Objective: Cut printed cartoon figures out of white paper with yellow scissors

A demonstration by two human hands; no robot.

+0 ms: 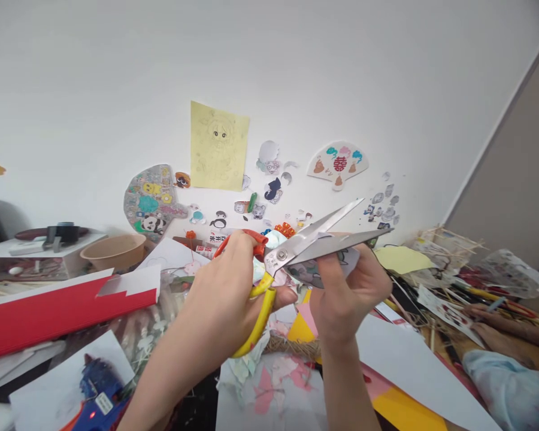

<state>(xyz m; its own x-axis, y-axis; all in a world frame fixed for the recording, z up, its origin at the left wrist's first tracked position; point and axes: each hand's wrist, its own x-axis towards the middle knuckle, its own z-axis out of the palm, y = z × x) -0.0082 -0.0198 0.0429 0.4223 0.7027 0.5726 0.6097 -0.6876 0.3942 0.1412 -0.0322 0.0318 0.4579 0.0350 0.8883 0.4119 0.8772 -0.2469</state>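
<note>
My left hand (227,290) is closed around the handles of a pair of scissors (282,255), one handle red and the other yellow. The scissor blades are spread apart and point to the upper right. In my right hand (348,290) a small paper cutout (308,272) with a printed drawing is pinched between thumb and fingers. The lower blade passes in front of the cutout, close to my right thumb. Part of the cutout is hidden behind the blade and thumb.
A blue glue gun (99,389) with a lit red light lies on paper at the lower left. Red card (67,314) and a brown bowl (114,251) are behind it. Pink scraps (269,389) lie below my hands. At the right, another person's hand (498,335) is over a drawn paper.
</note>
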